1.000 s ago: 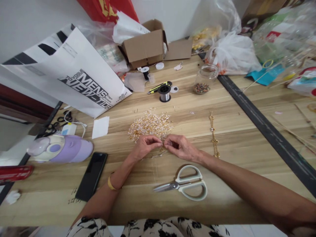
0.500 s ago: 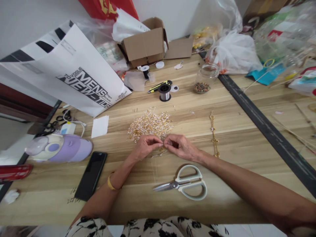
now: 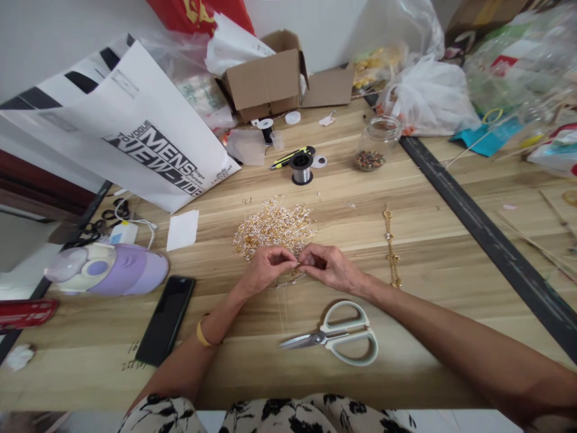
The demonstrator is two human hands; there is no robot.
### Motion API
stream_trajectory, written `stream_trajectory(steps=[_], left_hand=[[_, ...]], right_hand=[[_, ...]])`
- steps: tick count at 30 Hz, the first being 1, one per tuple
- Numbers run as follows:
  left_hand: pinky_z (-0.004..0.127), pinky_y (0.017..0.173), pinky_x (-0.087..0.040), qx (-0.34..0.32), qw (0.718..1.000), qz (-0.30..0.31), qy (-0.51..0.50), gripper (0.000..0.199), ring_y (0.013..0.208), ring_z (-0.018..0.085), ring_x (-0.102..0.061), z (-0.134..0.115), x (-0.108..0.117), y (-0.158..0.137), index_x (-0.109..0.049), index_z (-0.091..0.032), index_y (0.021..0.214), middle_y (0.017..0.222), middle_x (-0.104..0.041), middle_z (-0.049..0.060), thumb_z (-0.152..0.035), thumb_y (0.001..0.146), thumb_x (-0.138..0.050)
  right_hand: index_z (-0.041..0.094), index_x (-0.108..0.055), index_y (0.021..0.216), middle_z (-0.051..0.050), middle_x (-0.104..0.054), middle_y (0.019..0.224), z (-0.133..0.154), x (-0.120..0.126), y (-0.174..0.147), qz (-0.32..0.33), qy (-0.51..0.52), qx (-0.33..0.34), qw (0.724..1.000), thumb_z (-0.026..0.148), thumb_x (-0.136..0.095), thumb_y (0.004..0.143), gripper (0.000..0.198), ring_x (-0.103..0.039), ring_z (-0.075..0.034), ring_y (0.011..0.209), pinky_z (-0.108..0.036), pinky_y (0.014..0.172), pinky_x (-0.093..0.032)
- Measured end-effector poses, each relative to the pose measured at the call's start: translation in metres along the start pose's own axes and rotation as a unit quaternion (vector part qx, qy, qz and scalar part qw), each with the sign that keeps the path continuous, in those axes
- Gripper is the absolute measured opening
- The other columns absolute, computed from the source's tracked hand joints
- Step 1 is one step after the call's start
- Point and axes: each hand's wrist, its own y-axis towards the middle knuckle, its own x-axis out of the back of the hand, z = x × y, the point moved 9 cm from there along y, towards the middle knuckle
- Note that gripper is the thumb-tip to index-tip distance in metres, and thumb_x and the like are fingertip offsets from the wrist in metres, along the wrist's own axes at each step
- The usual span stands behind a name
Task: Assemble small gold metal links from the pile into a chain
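My left hand (image 3: 269, 268) and my right hand (image 3: 333, 269) meet fingertip to fingertip, each in a pinch, at the front edge of a loose pile of gold and clear beads (image 3: 270, 227). A thin beaded strand (image 3: 292, 281) runs from between the fingertips and curves just below them; the exact bit pinched is too small to make out. Fine pale thread (image 3: 282, 310) trails from it towards me. Scissors (image 3: 336, 338) with white handles lie in front of my right hand. Farther right, a gold beaded chain (image 3: 390, 249) lies stretched out on the wooden table (image 3: 433, 252).
Behind the pile stand a wire spool (image 3: 302, 169), a yellow-black cutter (image 3: 286, 159) and a glass jar (image 3: 374, 144) with small beads. A white paper bag (image 3: 166, 132), purple bottle (image 3: 121, 269) and phone (image 3: 166, 319) are at left. Cardboard box (image 3: 265, 81) and plastic bags (image 3: 428, 99) line the back.
Both hands stay pinched together at the same spot, with only a slight shift of the fingers. Nothing else has visibly moved.
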Motion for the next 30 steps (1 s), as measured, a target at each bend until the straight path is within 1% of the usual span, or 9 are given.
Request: stream_trajectory(steps=[8, 12, 18, 24, 30], left_hand=[[0.024, 0.068, -0.048, -0.020, 0.999, 0.007, -0.027, 0.013, 0.070, 0.014, -0.061, -0.0048, -0.0023, -0.0008, -0.066, -0.011, 0.070, 0.073, -0.067, 0.006, -0.023, 0.072, -0.070], [0.023, 0.066, -0.048, -0.030, 0.999, -0.001, -0.038, 0.011, 0.068, 0.013, -0.061, -0.0067, -0.0004, -0.0006, -0.065, -0.011, 0.070, 0.072, -0.067, 0.005, -0.021, 0.072, -0.070], [0.023, 0.064, -0.048, -0.028, 0.999, -0.004, -0.015, 0.010, 0.067, 0.013, -0.061, -0.0072, 0.0007, -0.0011, -0.066, -0.011, 0.071, 0.071, -0.067, 0.006, -0.020, 0.072, -0.069], [0.021, 0.062, -0.047, -0.030, 0.999, 0.009, 0.026, 0.009, 0.065, 0.012, -0.059, -0.0084, -0.0031, -0.0023, -0.067, -0.011, 0.072, 0.069, -0.066, 0.004, -0.020, 0.073, -0.067], [0.021, 0.064, -0.046, -0.029, 0.999, 0.010, 0.017, 0.009, 0.066, 0.012, -0.059, -0.0098, -0.0046, -0.0028, -0.065, -0.012, 0.072, 0.070, -0.064, 0.003, -0.021, 0.074, -0.066]], right_hand=[[0.015, -0.059, 0.086, 0.002, -0.052, 0.066, -0.0031, -0.0005, -0.0005, -0.002, -0.003, 0.000, 1.000, 0.026, -0.061, 0.082, 0.013, -0.045, -0.008, 0.057, -0.019, 0.050, -0.036], [0.015, -0.058, 0.087, 0.002, -0.052, 0.067, -0.0030, 0.0000, -0.0005, -0.006, -0.003, -0.002, 1.000, 0.023, -0.060, 0.082, 0.010, -0.045, -0.008, 0.057, -0.019, 0.051, -0.037], [0.014, -0.059, 0.083, 0.002, -0.051, 0.065, -0.0031, 0.0004, -0.0003, -0.008, -0.008, -0.009, 1.000, 0.024, -0.059, 0.082, 0.010, -0.044, -0.008, 0.056, -0.019, 0.050, -0.036], [0.014, -0.058, 0.083, 0.002, -0.051, 0.066, -0.0038, -0.0005, 0.0000, -0.003, -0.006, -0.005, 1.000, 0.023, -0.060, 0.082, 0.009, -0.045, -0.009, 0.057, -0.019, 0.050, -0.035], [0.015, -0.058, 0.082, 0.002, -0.051, 0.065, -0.0042, -0.0011, 0.0000, -0.002, -0.004, -0.003, 1.000, 0.024, -0.060, 0.082, 0.010, -0.045, -0.009, 0.057, -0.020, 0.051, -0.036]])
